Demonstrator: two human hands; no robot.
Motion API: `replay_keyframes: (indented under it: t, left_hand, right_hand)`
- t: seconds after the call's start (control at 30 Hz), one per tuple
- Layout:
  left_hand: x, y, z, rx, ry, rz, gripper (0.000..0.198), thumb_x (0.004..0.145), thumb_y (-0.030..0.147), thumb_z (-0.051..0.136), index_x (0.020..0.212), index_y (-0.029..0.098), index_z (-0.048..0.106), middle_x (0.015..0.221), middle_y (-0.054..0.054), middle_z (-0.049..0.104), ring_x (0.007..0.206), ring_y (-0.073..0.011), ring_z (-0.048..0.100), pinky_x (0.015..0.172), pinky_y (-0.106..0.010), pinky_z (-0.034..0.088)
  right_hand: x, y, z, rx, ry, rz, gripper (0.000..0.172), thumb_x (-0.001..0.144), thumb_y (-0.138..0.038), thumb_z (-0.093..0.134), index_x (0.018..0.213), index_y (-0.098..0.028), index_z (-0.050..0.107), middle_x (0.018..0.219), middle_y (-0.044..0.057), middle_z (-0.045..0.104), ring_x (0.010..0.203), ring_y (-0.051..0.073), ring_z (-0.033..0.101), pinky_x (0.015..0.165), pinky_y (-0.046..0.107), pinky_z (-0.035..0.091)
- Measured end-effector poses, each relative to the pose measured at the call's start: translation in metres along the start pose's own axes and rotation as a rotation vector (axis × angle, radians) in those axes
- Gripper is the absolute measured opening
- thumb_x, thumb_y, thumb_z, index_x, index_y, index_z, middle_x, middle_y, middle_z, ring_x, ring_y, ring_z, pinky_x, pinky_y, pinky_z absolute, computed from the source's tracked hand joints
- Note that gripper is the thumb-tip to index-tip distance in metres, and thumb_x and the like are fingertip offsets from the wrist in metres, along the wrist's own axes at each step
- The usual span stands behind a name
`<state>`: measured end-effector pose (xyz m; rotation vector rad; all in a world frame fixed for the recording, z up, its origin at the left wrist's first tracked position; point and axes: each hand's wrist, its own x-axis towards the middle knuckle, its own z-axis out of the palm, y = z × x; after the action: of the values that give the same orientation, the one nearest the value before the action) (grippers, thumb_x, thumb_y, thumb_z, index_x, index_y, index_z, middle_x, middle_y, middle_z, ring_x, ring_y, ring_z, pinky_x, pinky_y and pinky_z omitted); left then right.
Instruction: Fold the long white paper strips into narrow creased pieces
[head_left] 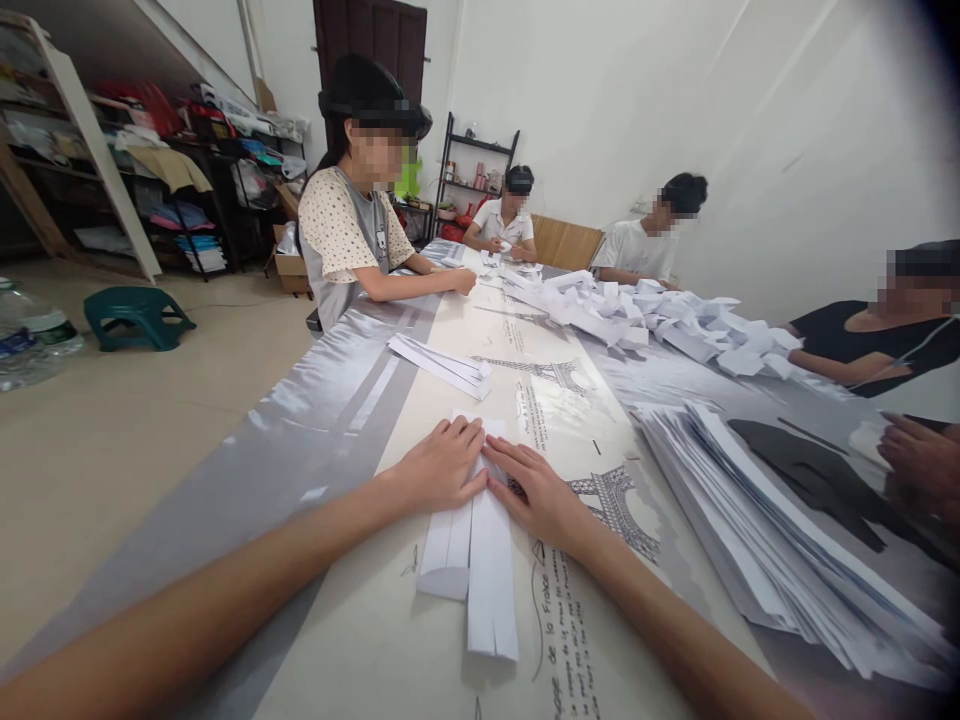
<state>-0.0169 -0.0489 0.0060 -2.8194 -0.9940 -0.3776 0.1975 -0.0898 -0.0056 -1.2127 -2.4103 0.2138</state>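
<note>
Two folded white paper strips lie side by side on the table in front of me, a left strip [444, 560] and a longer-reaching right strip [493, 585]. My left hand [442, 465] presses on their far part, fingers bent and close together. Beside it my right hand [536, 490] rests flat, its fingers stretched over the right strip's upper part. The fingertips of both hands nearly meet. The far ends of the strips are partly hidden under the hands.
Folded strips [442, 367] lie just beyond my hands. A stack of long papers [757, 520] is on the right, a heap of folded paper [637, 310] farther back. Several people sit around the printed tablecloth [360, 600]. A green stool [139, 317] stands on the floor.
</note>
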Motion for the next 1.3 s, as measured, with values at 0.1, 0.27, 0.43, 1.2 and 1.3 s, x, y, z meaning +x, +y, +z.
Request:
replay_keyframes:
  t: [0.1, 0.27, 0.43, 1.2, 1.3]
  left_hand:
    - [-0.002, 0.002, -0.001, 0.012, -0.001, -0.011, 0.053, 0.104, 0.039, 0.033, 0.139, 0.003, 0.052, 0.146, -0.021, 0.053, 0.125, -0.0351, 0.049, 0.102, -0.048, 0.039]
    - [-0.003, 0.001, 0.001, -0.017, 0.005, -0.053, 0.054, 0.105, 0.04, 0.032, 0.146, 0.008, 0.047, 0.152, -0.017, 0.049, 0.126, -0.0333, 0.048, 0.102, -0.046, 0.038]
    - [-0.004, 0.001, 0.003, -0.036, 0.017, -0.049, 0.052, 0.106, 0.039, 0.03, 0.145, 0.01, 0.049, 0.152, -0.015, 0.05, 0.124, -0.0323, 0.048, 0.1, -0.045, 0.039]
    - [-0.005, -0.027, 0.001, -0.005, -0.011, -0.091, 0.055, 0.105, 0.041, 0.029, 0.144, 0.008, 0.046, 0.148, -0.02, 0.051, 0.129, -0.0342, 0.046, 0.105, -0.049, 0.037]
    - [-0.006, -0.026, 0.001, -0.013, -0.025, -0.1, 0.055, 0.105, 0.041, 0.029, 0.145, 0.008, 0.046, 0.149, -0.02, 0.051, 0.128, -0.0343, 0.046, 0.105, -0.049, 0.037]
  right_hand:
    - [0.0, 0.0, -0.001, -0.001, -0.009, 0.014, 0.049, 0.106, -0.038, 0.046, 0.152, -0.024, 0.048, 0.156, 0.008, 0.048, 0.147, 0.029, 0.042, 0.121, 0.055, 0.036]
    - [0.002, -0.001, -0.002, -0.024, -0.014, 0.039, 0.049, 0.105, -0.038, 0.046, 0.151, -0.022, 0.049, 0.156, 0.009, 0.048, 0.147, 0.028, 0.042, 0.121, 0.054, 0.036]
    - [0.003, 0.0, -0.003, -0.018, -0.001, 0.035, 0.049, 0.105, -0.037, 0.046, 0.15, -0.02, 0.05, 0.155, 0.01, 0.05, 0.146, 0.028, 0.043, 0.12, 0.054, 0.037]
    - [-0.023, -0.055, -0.032, 0.034, -0.191, -0.468, 0.043, 0.097, -0.056, 0.06, 0.118, -0.019, 0.069, 0.112, 0.009, 0.07, 0.093, 0.021, 0.064, 0.085, 0.039, 0.056]
    - [-0.025, -0.061, -0.029, -0.032, -0.165, -0.515, 0.031, 0.103, -0.041, 0.053, 0.109, -0.016, 0.07, 0.101, 0.009, 0.072, 0.084, 0.02, 0.063, 0.077, 0.036, 0.055]
